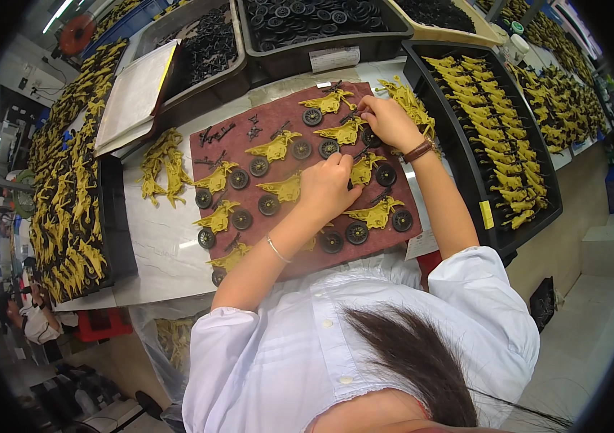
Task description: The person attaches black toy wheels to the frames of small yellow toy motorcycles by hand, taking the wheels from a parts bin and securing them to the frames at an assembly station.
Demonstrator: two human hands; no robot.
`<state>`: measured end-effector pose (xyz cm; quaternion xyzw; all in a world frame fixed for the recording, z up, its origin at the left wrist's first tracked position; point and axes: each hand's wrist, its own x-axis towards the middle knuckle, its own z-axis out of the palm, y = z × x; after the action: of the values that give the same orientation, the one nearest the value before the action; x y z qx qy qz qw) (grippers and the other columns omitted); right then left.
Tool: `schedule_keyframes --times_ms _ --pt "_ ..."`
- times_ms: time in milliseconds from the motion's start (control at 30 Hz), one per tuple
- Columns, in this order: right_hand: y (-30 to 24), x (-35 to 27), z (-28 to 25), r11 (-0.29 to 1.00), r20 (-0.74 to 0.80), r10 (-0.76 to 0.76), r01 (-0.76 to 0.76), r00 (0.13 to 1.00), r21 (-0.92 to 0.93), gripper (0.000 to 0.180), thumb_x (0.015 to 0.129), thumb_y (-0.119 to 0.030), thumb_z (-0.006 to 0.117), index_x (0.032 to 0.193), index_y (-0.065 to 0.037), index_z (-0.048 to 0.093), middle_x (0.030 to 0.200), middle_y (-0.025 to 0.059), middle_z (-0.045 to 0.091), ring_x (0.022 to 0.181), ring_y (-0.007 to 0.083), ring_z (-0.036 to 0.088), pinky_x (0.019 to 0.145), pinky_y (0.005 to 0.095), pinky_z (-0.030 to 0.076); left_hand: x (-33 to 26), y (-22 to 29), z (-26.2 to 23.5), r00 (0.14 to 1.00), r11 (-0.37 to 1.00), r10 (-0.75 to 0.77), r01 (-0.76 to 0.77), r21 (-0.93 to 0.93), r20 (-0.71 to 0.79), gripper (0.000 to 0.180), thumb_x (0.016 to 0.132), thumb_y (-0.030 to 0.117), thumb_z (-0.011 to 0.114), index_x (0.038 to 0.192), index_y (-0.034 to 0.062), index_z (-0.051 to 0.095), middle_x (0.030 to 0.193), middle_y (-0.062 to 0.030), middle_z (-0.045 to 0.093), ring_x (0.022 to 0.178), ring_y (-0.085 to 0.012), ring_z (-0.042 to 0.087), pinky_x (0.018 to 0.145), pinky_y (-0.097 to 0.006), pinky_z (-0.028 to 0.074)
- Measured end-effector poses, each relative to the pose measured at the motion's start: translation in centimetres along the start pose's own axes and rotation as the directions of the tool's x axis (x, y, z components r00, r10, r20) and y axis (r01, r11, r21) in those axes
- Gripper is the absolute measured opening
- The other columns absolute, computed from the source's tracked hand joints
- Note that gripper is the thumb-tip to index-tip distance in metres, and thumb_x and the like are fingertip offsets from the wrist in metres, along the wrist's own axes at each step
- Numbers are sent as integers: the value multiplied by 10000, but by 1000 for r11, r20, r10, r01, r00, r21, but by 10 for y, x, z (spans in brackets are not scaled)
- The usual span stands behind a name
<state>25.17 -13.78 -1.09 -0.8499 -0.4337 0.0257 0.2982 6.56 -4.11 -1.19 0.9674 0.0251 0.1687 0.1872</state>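
Rows of toy motorcycles lie on a dark red mat (299, 249), each a yellow body (276, 149) with black wheels (258, 166) and a small black handlebar piece beside it. My left hand (328, 189) rests over the middle of the mat, fingers curled down beside a wheel (329, 149); what they hold is hidden. My right hand (391, 124), a brown strap on its wrist, pinches a small black part (351, 115) just above a yellow body (341, 133). Loose black pieces (217, 134) lie at the mat's far left.
Behind the mat stand a black bin (321, 45) of wheels and a grey bin (237, 63) of black parts, with a clipboard (134, 97) leaning there. Yellow bodies (165, 166) lie left of the mat. At right, a black tray (465, 180) holds rows of yellow toys.
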Motion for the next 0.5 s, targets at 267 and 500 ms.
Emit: schedule_keyframes --times_ms 267,500 --pt "-13 -3 -13 996 2 7 -7 1000 94 189 878 -143 609 998 2 622 829 153 669 761 266 649 699 347 501 16 -23 -3 992 902 -127 113 -417 -7 462 631 331 811 918 17 631 823 -127 645 694 -242 640 622 -363 504" --pt "-30 7 -18 719 170 -140 -18 975 694 249 873 -211 666 1008 -2 658 916 33 675 842 94 614 749 250 495 58 -42 -28 867 -82 -354 344 -935 350 301 923 111 577 1176 -34 505 999 -87 608 813 -136 614 716 -240 526"
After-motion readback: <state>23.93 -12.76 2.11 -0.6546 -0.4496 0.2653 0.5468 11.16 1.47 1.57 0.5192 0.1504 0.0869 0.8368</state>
